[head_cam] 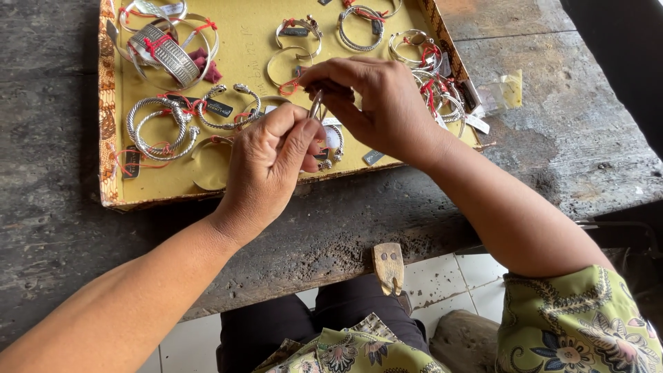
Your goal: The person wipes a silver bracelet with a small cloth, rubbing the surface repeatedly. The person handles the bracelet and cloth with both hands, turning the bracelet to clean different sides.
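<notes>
Left hand, right hand, pinching bracelet

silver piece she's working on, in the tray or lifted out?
Lifted out: both the left hand and right hand pinch the slim silver piece above the yellow tray.

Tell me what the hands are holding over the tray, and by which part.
Both hands pinch one small silver piece: the left hand at its lower end, the right hand at its upper end.

Small silver piece mostly hidden between both grips; kind unclear. Tray top cut off by frame edge. Tags too small to read.
</notes>
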